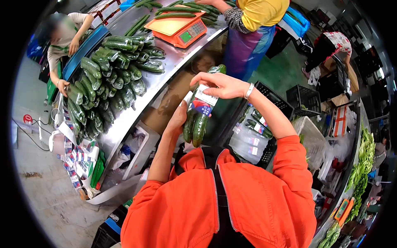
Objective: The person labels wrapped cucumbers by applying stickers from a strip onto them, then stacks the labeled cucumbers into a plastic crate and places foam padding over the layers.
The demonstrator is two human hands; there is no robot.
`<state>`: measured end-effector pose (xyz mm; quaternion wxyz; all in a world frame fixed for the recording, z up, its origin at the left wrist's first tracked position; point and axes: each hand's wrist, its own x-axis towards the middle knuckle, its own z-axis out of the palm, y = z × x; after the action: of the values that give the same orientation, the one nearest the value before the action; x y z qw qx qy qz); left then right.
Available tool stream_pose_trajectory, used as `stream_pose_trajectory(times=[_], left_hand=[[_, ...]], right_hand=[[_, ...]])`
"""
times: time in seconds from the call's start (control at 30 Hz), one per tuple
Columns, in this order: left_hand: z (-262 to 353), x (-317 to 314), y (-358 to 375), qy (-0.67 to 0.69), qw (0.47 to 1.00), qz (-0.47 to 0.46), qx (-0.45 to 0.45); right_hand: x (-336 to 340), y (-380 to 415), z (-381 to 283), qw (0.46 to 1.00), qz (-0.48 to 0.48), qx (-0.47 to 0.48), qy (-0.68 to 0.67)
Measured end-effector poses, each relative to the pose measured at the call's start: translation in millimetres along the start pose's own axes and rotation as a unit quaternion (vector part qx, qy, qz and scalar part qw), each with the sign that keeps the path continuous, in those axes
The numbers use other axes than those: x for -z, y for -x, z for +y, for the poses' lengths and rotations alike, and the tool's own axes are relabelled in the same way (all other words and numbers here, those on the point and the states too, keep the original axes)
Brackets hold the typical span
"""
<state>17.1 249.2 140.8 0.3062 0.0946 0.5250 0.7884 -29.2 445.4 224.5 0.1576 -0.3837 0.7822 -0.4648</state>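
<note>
A pack of long cucumbers (200, 124) with a white, red and blue label (204, 100) is held up in front of my chest. My left hand (178, 115) is closed round its left side, with a white edge showing by the thumb. Across the label and the pack's upper part lies my right hand (223, 85), its fingers bent and touching the label. Part of the pack's upper end shows beyond my right fingers. On the metal table, a heap of wrapped cucumbers (111, 74) lies to the left.
An orange scale (178, 29) stands on the metal table (182, 51). One co-worker (258, 20) stands beyond the table, another (68, 37) reaches in at left. A black crate (264, 153) with labelled packs sits at right. Label strips (80, 161) hang at left.
</note>
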Motion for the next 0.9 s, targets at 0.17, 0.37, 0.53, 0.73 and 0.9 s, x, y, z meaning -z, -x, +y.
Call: stream_pose_trajectory(times=[0.17, 0.37, 0.53, 0.73, 0.9], left_hand=[[-3, -10, -5, 0.024, 1.0, -0.011, 0.006], [-2, -25, -6, 0.054, 0.997, 0.041, 0.044], [-13, -27, -9, 0.041, 0.998, 0.04, 0.031], [-32, -35, -20, -0.035, 0.986, 0.155, 0.041], [-68, -40, -19, -0.006, 0.985, 0.103, 0.14]], right_hand=[[-1, 15, 6, 0.998, 0.021, 0.007, 0.056], [-25, 33, 11, 0.935, 0.157, 0.01, 0.319], [-19, 49, 47, 0.764, 0.487, -0.11, 0.409], [-101, 62, 14, 0.863, 0.362, -0.167, 0.31], [-122, 88, 100, 0.776, 0.55, -0.286, 0.112]])
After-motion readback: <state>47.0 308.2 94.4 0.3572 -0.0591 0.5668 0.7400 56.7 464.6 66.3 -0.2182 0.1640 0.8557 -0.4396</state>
